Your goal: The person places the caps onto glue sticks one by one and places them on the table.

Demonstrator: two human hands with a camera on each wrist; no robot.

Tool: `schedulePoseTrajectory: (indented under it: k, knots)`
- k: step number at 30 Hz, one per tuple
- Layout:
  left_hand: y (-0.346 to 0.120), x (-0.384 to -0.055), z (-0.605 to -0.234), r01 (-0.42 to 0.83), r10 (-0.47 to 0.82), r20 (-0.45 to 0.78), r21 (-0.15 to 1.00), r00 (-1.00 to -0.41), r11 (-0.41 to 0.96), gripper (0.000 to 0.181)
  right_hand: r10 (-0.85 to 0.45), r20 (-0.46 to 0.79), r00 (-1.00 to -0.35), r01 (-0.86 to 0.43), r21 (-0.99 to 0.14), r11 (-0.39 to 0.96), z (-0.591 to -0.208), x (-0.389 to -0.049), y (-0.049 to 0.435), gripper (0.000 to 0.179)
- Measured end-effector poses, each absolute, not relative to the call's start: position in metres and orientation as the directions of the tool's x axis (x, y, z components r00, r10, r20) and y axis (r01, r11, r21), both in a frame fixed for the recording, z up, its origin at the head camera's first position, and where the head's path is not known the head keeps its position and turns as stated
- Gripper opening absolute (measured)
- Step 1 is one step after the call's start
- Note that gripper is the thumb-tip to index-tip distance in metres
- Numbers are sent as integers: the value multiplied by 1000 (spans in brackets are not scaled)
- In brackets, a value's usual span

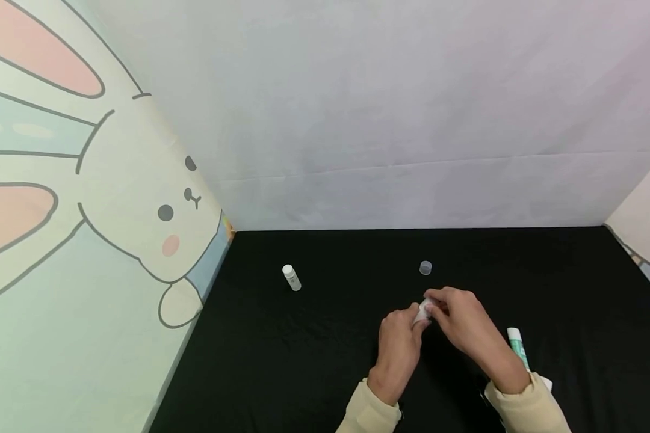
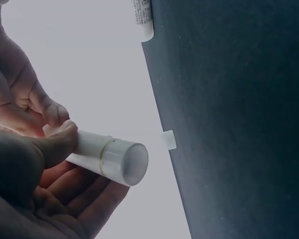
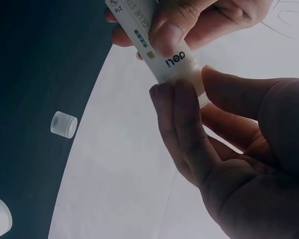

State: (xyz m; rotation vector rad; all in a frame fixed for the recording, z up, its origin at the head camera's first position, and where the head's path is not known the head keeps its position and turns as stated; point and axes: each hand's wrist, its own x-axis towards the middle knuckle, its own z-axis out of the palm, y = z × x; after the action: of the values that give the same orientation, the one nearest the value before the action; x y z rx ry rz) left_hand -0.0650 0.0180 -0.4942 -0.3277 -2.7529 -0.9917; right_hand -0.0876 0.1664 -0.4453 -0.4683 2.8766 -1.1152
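Observation:
A white glue stick (image 3: pixel 157 55) with "deli" print is held between both hands above the table. My left hand (image 1: pixel 399 343) grips its body, with the thumb along the side. At the end near the "deli" print, my right hand (image 1: pixel 460 319) pinches the ridged base (image 3: pixel 203 99) between thumb and fingers. The left wrist view shows the tube's other end (image 2: pixel 135 164) uncapped and hollow; no glue is visible inside. A small translucent cap (image 1: pixel 425 267) stands apart on the table beyond the hands.
A second white glue stick (image 1: pixel 291 278) lies at the left of the black tabletop (image 1: pixel 281 361). A green and white tube (image 1: pixel 518 347) lies beside the right forearm, and a white item (image 1: pixel 546 383) is partly hidden by that sleeve. A pale wall (image 1: pixel 411 120) closes the back.

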Motion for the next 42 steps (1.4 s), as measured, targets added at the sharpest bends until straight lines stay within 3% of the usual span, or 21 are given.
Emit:
schedulePoseTrajectory:
  k: [25,32,38,42]
  knots:
    - [35,-71,-492,309,208,232,617,-950,724,7,-203,75,-976,-198,-682,704,-441,-87,188,29]
    - [39,-71,-493,344,227,264,609,-938,715,21,-195,66,-979,-187,-684,705,-439,-88,196,30]
    - [44,-70,-494,295,214,203,668,-955,683,39,-175,67,-982,-174,-680,712,-438,-90,202,30]
    - [48,-72,-495,275,205,185,689,-961,670,40,-155,71,-985,-162,-673,721,-438,-91,209,31]
